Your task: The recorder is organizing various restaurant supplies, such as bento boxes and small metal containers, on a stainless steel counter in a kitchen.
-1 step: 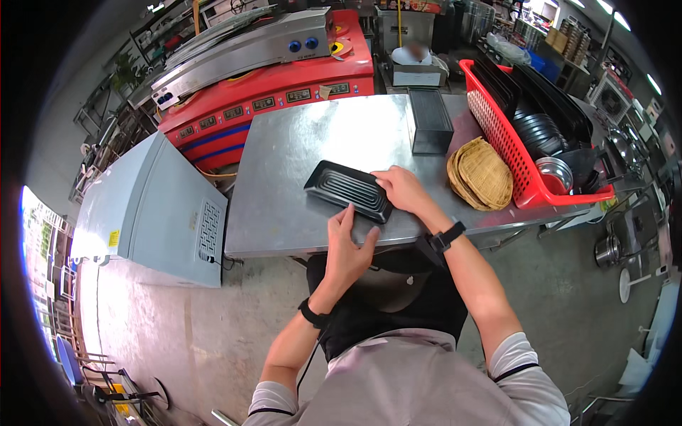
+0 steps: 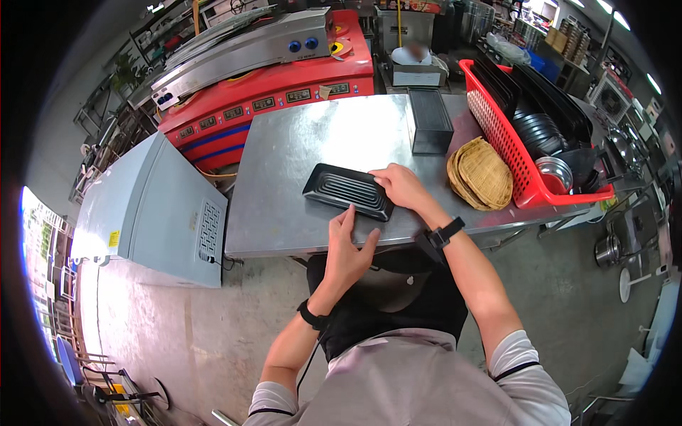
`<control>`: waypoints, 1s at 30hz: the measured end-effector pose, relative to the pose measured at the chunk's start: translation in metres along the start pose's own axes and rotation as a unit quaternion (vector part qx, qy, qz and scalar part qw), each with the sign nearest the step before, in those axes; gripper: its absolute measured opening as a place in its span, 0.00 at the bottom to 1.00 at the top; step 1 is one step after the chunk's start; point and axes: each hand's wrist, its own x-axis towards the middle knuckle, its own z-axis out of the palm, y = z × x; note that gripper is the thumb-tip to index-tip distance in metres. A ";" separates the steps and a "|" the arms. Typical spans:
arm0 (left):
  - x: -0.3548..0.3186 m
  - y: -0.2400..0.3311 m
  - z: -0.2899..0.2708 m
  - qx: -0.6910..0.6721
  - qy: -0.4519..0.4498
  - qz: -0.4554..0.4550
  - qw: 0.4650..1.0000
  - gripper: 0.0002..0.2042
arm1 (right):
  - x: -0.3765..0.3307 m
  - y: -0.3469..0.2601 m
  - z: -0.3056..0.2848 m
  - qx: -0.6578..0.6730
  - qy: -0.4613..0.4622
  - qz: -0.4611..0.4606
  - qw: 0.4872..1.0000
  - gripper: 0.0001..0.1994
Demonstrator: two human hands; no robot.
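Observation:
A black ribbed rectangular tray [image 2: 346,190] lies flat near the front edge of a steel table [image 2: 312,135]. My right hand [image 2: 401,186] grips the tray's right end, fingers curled over its rim. My left hand [image 2: 349,243] is at the table's front edge with fingers apart, and its index fingertip touches the tray's near rim. Both wrists wear black bands.
A stack of round woven baskets [image 2: 483,174] sits right of the tray, beside a red crate [image 2: 522,181] holding dark trays and metal bowls. A black rectangular box [image 2: 428,121] stands further back. A red machine [image 2: 270,99] is behind the table, a grey cabinet [image 2: 153,206] to its left.

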 end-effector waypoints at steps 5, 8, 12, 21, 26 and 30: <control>0.004 0.002 -0.014 -0.104 -0.063 -0.026 0.992 0.24 | 0.030 -0.015 0.001 0.020 -0.043 0.031 0.998 0.13; 0.023 -0.013 -0.037 0.019 0.056 0.115 0.992 0.18 | 0.030 -0.046 -0.019 -0.040 0.045 -0.006 0.998 0.17; 0.047 -0.057 -0.072 0.123 0.228 0.085 0.962 0.27 | 0.065 -0.060 -0.124 -0.065 0.207 -0.088 0.972 0.17; 0.052 -0.099 -0.081 -0.039 0.214 -0.037 0.975 0.30 | 0.112 0.038 -0.331 -0.469 0.171 0.097 0.861 0.29; 0.052 -0.095 -0.082 -0.046 0.219 -0.034 0.974 0.30 | 0.088 0.091 -0.342 -0.403 0.081 0.207 0.888 0.37; 0.052 -0.096 -0.083 -0.059 0.214 -0.032 0.975 0.30 | 0.086 0.104 -0.330 -0.417 0.062 0.242 0.874 0.29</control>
